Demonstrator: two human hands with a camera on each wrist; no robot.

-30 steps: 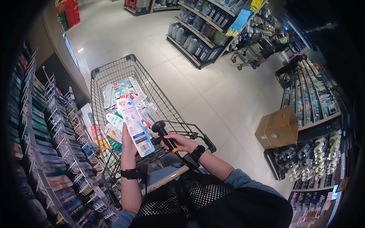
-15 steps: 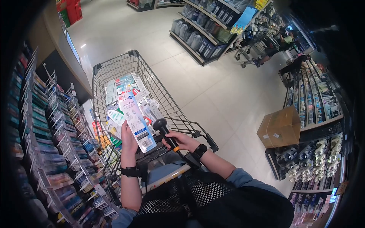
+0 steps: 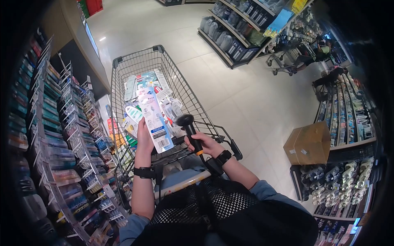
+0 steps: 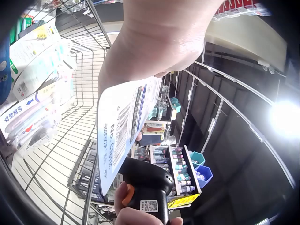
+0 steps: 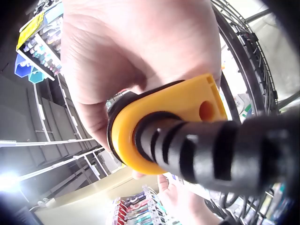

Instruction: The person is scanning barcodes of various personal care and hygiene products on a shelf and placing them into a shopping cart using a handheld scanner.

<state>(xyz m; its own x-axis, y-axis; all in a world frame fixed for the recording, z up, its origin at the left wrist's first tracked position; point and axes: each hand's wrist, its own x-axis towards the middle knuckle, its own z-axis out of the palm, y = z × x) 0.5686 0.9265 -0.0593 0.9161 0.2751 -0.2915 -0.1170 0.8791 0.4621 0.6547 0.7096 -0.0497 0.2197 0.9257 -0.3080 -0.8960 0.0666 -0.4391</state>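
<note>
My left hand (image 3: 144,139) holds a long toothbrush pack (image 3: 154,117) upright over the cart, its printed back with a barcode facing me. In the left wrist view the lower part of the pack (image 4: 117,136) stands on edge below the palm. My right hand (image 3: 208,145) grips a black handheld barcode scanner (image 3: 193,135) by its handle, and the scanner's head is just right of the pack. One finger lies at the orange trigger (image 4: 128,194). The right wrist view shows the scanner's yellow handle end (image 5: 126,145) and thick black cable (image 5: 206,154).
A wire shopping cart (image 3: 180,78) stands before me, with many packaged items (image 3: 141,80) inside. Hanging displays of packs (image 3: 57,156) line the left side. To the right are a cardboard box (image 3: 308,143) and stocked shelves (image 3: 349,110). People with a cart (image 3: 287,61) are farther back.
The head view has shifted, so the cart, hands and shelves appear farther right and slightly higher. Both hands keep their grips; the scanner's head sits slightly farther from the pack.
</note>
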